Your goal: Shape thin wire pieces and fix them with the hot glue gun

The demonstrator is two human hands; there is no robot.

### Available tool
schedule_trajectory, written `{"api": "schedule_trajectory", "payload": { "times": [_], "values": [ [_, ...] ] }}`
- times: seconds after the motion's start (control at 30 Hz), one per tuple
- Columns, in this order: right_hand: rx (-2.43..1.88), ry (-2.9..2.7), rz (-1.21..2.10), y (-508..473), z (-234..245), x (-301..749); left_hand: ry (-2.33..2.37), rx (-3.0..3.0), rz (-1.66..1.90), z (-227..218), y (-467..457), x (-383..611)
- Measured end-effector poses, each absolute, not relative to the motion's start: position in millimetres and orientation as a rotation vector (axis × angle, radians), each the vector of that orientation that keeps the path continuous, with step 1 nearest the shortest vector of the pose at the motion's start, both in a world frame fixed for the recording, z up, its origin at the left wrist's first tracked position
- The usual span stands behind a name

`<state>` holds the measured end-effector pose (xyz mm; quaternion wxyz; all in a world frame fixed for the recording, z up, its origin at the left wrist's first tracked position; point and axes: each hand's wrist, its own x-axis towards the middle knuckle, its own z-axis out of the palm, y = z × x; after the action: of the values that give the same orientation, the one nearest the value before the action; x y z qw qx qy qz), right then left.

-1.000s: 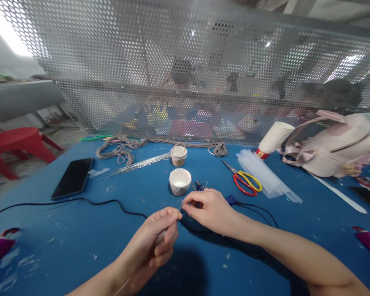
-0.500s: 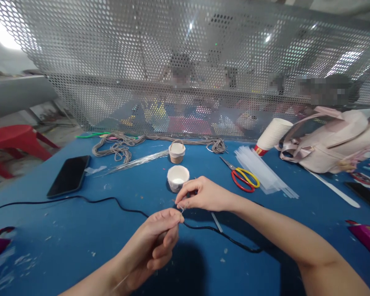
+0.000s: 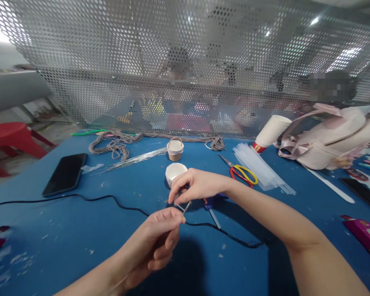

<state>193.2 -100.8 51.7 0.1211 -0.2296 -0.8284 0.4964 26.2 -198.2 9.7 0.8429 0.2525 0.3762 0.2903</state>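
My left hand (image 3: 165, 234) pinches a short, thin, light-coloured wire (image 3: 185, 209) between thumb and forefinger, its other fingers curled. The wire sticks up from the fingertips and looks bent or forked. Just above it, my right hand (image 3: 193, 187) has thumb and fingertips together at the wire's other end; the exact contact is small and blurred. Behind the right hand stands a small white-lined cup (image 3: 174, 170), partly covered by the fingers. Farther back is a small basket-like cup (image 3: 175, 150) with a thin handle. Under my right wrist lies a blue glue gun (image 3: 214, 202) with a translucent glue stick (image 3: 215, 218).
A black cable (image 3: 111, 198) crosses the blue table. Left are a phone (image 3: 64, 174) and straight wires (image 3: 138, 159); grey cord (image 3: 117, 144) lies behind. Right are scissors (image 3: 242, 172), translucent strips (image 3: 262, 166), stacked paper cups (image 3: 271, 133) and a pink backpack (image 3: 333, 137). A perforated metal screen (image 3: 111, 82) stands behind.
My right hand has shifted slightly up and left, and more of the wire shows between the hands. The blue glue gun has come into sight under the wrist. My left hand stays nearly still.
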Motion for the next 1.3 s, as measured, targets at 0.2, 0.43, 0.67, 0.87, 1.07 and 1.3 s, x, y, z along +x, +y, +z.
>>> {"api": "schedule_trajectory", "payload": {
  "times": [0.2,0.43,0.67,0.87,1.07,1.3],
  "values": [
    [-0.709,-2.436,1.464,-95,42,187,0.791,0.592,0.725,6,-199,28],
    [-0.793,-2.161,1.76,-104,30,181,0.776,0.596,0.851,19,-194,20],
    [-0.813,-1.535,2.168,-125,9,167,0.78,0.515,1.096,26,-188,13],
    [-1.049,-1.393,2.185,-143,-5,167,0.772,0.478,1.342,36,-182,5],
    [-1.156,-1.891,1.153,-157,2,177,0.836,0.488,1.439,30,-179,7],
    [-0.895,-1.603,1.648,-162,11,152,0.92,0.601,1.449,23,-181,18]
  ]
}}
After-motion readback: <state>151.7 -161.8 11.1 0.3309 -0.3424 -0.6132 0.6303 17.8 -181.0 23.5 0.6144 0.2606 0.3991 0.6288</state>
